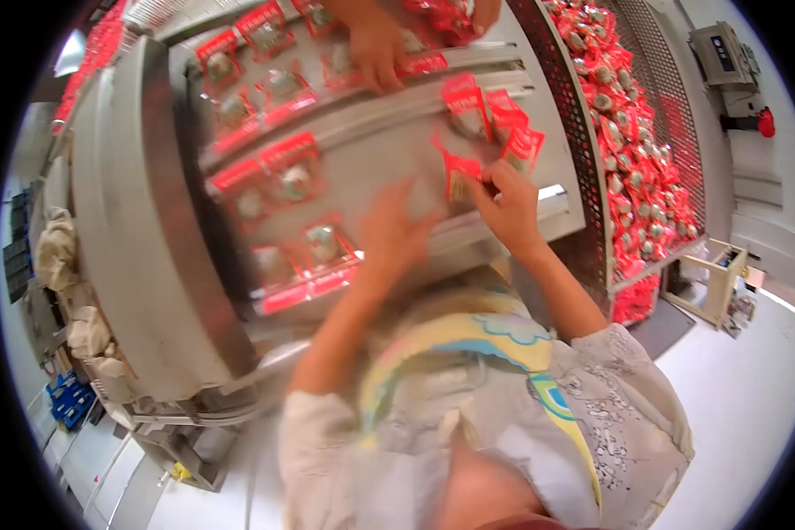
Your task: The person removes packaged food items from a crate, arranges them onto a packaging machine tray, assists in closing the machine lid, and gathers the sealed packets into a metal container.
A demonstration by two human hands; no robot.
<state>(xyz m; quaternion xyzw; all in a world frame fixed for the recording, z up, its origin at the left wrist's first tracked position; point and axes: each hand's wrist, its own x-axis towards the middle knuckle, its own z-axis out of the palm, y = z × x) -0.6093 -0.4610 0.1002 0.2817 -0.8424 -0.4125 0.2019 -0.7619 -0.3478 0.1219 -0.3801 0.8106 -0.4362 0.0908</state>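
My right hand [509,205] pinches the edge of a red-and-clear packet [459,170] over the metal plate [362,159]. Just beyond it lie a few loose red packets [466,108], partly overlapping. My left hand [392,228] is smeared by motion; its fingers look spread, and I see nothing in them. Beside it, filled packets [293,179] with a pale, roundish content lie in pairs on the plate, their red ends in line. Another filled packet [322,245] sits nearest my left wrist along the front bar [468,234].
Another person's hands [378,53] work at the plate's far side, among more packets [283,84]. A large steel housing [150,212] stands at left. To the right, a perforated metal bin [597,150] holds a heap of red packets [632,168].
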